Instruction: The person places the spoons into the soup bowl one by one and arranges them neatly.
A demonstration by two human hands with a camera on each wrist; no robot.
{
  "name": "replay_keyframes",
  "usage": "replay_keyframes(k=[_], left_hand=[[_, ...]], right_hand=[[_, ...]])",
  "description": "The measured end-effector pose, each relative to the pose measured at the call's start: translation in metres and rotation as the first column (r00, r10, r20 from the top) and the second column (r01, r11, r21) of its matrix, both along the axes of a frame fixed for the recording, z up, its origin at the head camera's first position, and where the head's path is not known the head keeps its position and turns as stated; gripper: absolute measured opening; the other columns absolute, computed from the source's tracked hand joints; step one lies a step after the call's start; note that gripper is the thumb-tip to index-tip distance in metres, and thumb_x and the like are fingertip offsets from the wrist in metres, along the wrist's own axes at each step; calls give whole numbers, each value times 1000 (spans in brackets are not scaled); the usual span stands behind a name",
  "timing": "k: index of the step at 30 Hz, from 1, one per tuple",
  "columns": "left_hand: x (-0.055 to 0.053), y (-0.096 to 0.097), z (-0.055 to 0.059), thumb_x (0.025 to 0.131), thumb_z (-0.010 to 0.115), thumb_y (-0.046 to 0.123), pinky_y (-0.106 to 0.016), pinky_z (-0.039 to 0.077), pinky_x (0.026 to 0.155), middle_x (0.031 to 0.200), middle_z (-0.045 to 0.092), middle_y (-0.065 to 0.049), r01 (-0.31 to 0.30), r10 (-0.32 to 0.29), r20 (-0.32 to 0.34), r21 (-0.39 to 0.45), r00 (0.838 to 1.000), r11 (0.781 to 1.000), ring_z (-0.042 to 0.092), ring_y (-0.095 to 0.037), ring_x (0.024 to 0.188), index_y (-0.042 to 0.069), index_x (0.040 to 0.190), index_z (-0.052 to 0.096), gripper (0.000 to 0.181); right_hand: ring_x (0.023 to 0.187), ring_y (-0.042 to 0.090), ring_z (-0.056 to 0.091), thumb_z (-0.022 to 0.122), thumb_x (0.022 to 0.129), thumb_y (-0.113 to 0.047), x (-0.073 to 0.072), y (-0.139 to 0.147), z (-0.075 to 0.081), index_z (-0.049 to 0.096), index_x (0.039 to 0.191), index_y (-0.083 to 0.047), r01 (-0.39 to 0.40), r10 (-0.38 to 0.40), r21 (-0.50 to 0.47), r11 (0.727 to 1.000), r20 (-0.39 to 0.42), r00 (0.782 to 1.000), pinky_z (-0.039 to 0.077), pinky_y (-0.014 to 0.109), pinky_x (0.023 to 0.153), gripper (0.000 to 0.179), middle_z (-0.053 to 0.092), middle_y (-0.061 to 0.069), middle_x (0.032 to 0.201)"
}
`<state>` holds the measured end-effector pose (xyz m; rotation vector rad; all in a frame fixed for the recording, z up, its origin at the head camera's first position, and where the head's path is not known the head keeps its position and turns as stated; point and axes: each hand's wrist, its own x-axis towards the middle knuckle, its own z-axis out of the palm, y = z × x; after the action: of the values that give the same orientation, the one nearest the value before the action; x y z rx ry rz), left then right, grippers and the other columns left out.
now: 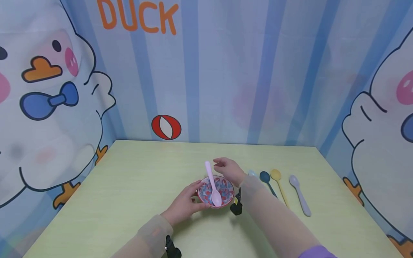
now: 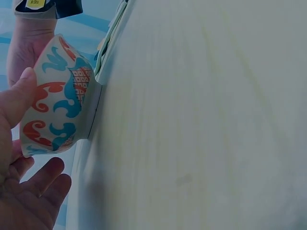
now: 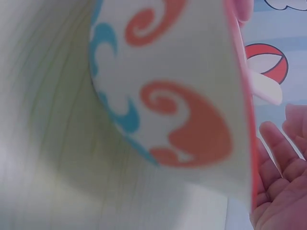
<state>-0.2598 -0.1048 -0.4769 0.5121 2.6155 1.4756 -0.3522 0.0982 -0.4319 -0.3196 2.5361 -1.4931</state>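
Though partly behind one sleeve (image 1: 274,215), dark-blue spoon (image 1: 266,179) near bowl (image 1: 227,191).

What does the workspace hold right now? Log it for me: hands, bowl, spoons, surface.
Left hand: grips the bowl's side
Right hand: beside the pink spoon's handle, holding nothing
Bowl: on the table, opening up, red rim, patterned
Pink spoon: in the bowl, handle over the far rim
Right of bowl: light blue piece, mostly hidden; dark blue spoon; yellow spoon; purple spoon
Surface: pale yellow-green table
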Motion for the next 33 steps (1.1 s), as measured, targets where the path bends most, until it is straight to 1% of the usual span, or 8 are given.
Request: replay_keyframes(k=[2,7,11,19,25,28,33], left_hand=[[0,0,0,79,79,38,-41,48,96,153,31,-9,1,-1,0,4,1000,1000,51,-28,120,14,148,38,83],[0,0,0,80,79,37,-41,48,97,152,31,-10,2,-2,2,10,1000,1000,51,-28,120,15,148,38,83],[1,0,0,79,79,39,-42,48,97,153,31,-9,-2,2,17,1,1000,1000,50,-29,121,17,149,38,84],[1,0,0,79,79,39,-43,48,97,152,31,-11,-2,2,13,0,1000,1000,50,-30,122,15,149,37,84],[2,0,-1,79,79,39,-41,48,97,153,31,-11,-8,8,19,2,1000,1000,50,-29,122,15,149,37,85],[2,0,-2,79,79,38,-41,47,98,153,30,-10,-11,11,26,3,1000,1000,49,-29,123,16,149,37,85],[2,0,-1,78,79,39,-41,47,99,154,29,-8,-13,13,28,9,1000,1000,49,-28,124,17,149,37,85]], right_hand=[[117,30,54,56,98,-17,3,3,1,53,136,-7,13,-13,-6,1000,-16,1000,44,50,99,39,60,11,124],[116,29,55,56,98,-18,9,10,7,54,135,-7,57,-57,-7,998,-25,998,43,49,100,38,60,10,123],[114,29,55,56,98,-18,13,17,8,54,135,-6,82,-83,-9,997,-29,996,43,49,100,38,59,12,122],[117,29,54,55,99,-23,22,35,5,51,137,-9,155,-155,-33,987,6,988,42,51,102,41,57,13,127],[114,28,55,55,99,-25,29,50,3,49,139,-9,173,-173,-58,983,18,985,42,50,102,43,57,13,126],[115,28,54,55,99,-28,33,60,2,49,139,-8,185,-184,-45,982,12,983,42,50,102,45,56,14,127],[116,29,53,56,98,-32,41,77,-1,50,137,-8,217,-217,8,976,-20,976,43,49,100,47,55,14,127]])
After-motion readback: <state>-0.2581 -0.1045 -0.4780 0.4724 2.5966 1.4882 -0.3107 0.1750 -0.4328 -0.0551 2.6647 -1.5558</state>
